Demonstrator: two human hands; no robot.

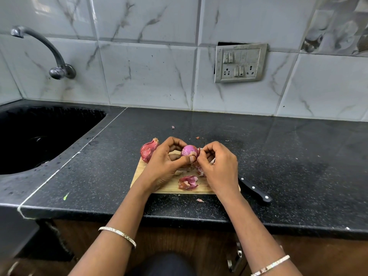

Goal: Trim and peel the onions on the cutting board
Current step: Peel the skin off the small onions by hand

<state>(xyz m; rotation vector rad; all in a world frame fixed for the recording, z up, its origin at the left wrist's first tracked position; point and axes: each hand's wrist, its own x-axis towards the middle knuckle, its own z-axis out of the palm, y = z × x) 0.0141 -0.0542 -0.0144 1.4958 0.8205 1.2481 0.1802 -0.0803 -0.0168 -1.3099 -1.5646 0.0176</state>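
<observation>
A partly peeled pink onion [189,150] is held above the wooden cutting board [169,186]. My left hand [165,162] grips it from the left, thumb on its front. My right hand [217,166] pinches a strip of onion skin [198,153] at the onion's right side. An unpeeled red onion [148,150] lies at the board's far left corner. A heap of loose skins [188,182] sits on the board below my hands.
A black-handled knife [255,191] lies on the dark counter to the right of the board, its blade hidden by my right hand. A black sink [39,136] and a tap [49,52] are at the left. Small skin scraps [199,200] dot the counter.
</observation>
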